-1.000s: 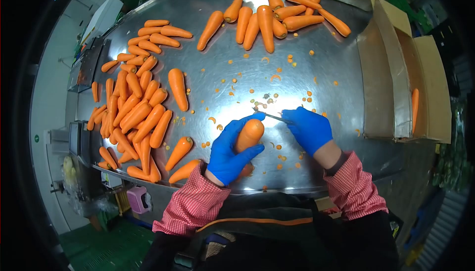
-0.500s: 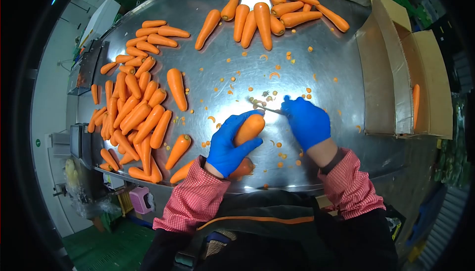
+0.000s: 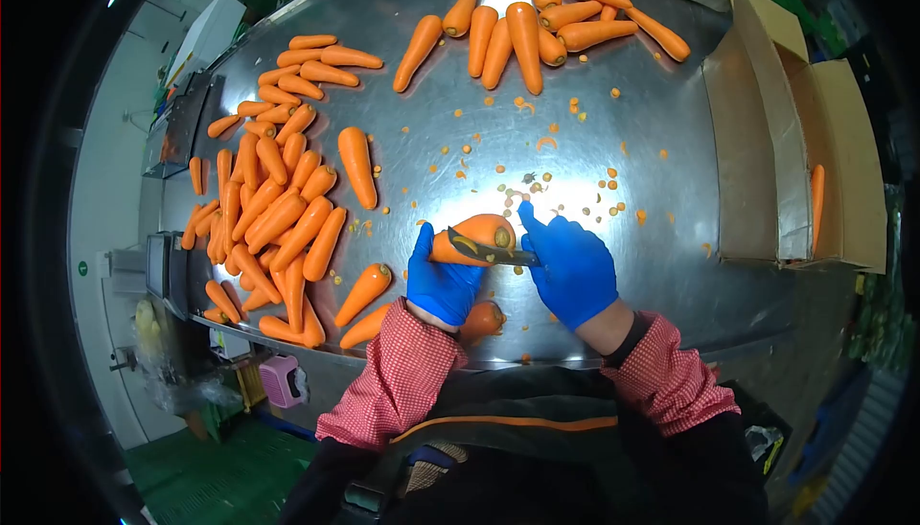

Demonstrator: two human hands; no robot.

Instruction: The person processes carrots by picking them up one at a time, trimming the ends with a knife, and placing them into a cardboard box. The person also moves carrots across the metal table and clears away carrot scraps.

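My left hand point(image 3: 445, 282), in a blue glove, is wrapped round a thick carrot point(image 3: 444, 249) above the near part of the steel table point(image 3: 613, 309). The carrot's greenish stem end points right. In my right hand point(image 3: 573, 268), also gloved in blue, is a small dark knife point(image 3: 520, 258). Its blade lies across the carrot's near side, close to the stem end, pointing left. Another carrot point(image 3: 486, 320) rests on the table just under and right of my left hand. Small cut ends and slivers point(image 3: 547, 143) are scattered beyond my hands.
A large pile of carrots point(image 3: 278, 214) covers the table's left side, with a single carrot point(image 3: 357, 169) beside it. Several more carrots point(image 3: 525, 41) lie in a group at the far edge. An open cardboard box point(image 3: 752, 156) stands on the right, a carrot point(image 3: 817, 201) inside it.
The knife has come from beyond the carrot down onto its near side, my right hand moving toward me and left. The held carrot has turned so its stem end shows, pointing right.
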